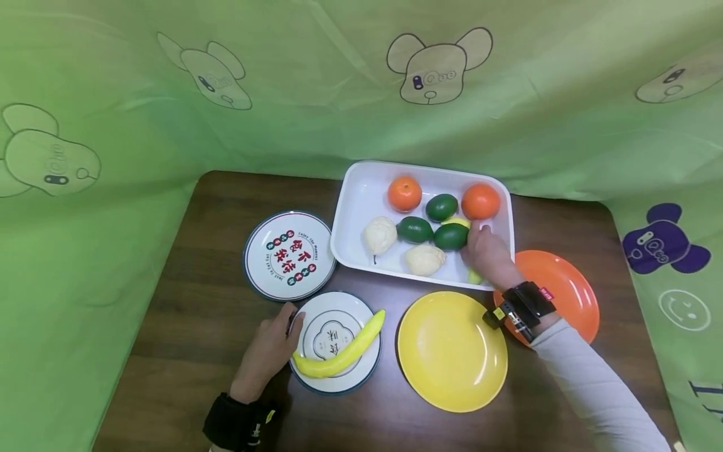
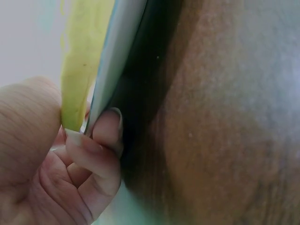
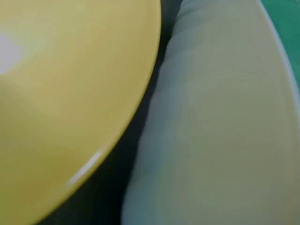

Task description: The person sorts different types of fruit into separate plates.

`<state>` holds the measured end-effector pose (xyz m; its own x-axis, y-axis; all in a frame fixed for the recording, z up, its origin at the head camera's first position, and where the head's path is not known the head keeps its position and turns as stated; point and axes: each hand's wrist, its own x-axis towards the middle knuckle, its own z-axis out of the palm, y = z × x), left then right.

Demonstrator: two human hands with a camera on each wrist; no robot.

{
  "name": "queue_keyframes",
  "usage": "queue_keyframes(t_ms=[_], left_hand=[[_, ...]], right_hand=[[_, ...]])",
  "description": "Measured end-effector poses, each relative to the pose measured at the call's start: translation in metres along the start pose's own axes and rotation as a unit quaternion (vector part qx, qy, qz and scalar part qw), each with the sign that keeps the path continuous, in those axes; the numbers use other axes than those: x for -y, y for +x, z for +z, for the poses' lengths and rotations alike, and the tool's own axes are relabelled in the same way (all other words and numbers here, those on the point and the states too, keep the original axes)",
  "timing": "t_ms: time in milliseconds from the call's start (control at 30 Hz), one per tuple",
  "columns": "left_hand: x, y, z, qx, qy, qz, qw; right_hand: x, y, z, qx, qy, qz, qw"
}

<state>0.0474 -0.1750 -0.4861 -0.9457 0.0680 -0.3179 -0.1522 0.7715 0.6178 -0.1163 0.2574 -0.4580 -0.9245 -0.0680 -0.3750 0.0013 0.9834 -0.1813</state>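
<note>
Banana (image 1: pixel 344 359) lies across the white plate (image 1: pixel 319 326), long axis slanting from the left hand (image 1: pixel 268 348) up toward the tray (image 1: pixel 353 213). Near end right by the left fingers, far end over the rim on the tray side; left hand nearer. Left fingers curled, gripping plate rim; left wrist view has banana tip right at the fingertips.

Right hand (image 1: pixel 491 256) reaches into the tray, over something yellow: one bit, the upper yellow end (image 1: pixel 456 221), just past the fingers, another, the lower yellow end (image 1: pixel 474 277), on the near side. Looks like one long piece running under the hand, middle hidden. Right fingers: grasping or loose, can't tell; right wrist view shows none.

Also in tray: three green fruits (image 1: pixel 415 230), rightmost just beside right fingers; two oranges (image 1: pixel 404 193); two whitish fruits (image 1: pixel 426 259).

Outside: yellow plate (image 1: pixel 452 351) below tray, orange plate (image 1: pixel 559 285) partly under right forearm, lettered plate (image 1: pixel 262 257) left of tray. Brown table (image 1: pixel 186 351), green cloth (image 1: pixel 316 125) behind.
</note>
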Motion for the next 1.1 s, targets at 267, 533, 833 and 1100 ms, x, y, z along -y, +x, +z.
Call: queue_keyframes(t_ms=[267,533,833,1100], left_hand=[[0.002,0.0,0.005,-0.022,0.011,0.016,0.9996],[0.001,0.001,0.005,-0.036,0.051,0.028,0.9977],[0.004,0.007,0.006,-0.073,0.066,0.084,0.9916],[0.007,0.008,0.005,-0.055,0.053,0.073,0.9944]], right_hand=[[0.003,-0.013,-0.026,0.022,0.075,0.061,0.995],[0.041,-0.052,-0.071,0.007,0.142,0.04,0.989],[0.138,-0.098,-0.003,-0.075,0.048,-0.267,0.959],[0.197,-0.095,0.049,-0.004,-0.03,-0.383,0.923]])
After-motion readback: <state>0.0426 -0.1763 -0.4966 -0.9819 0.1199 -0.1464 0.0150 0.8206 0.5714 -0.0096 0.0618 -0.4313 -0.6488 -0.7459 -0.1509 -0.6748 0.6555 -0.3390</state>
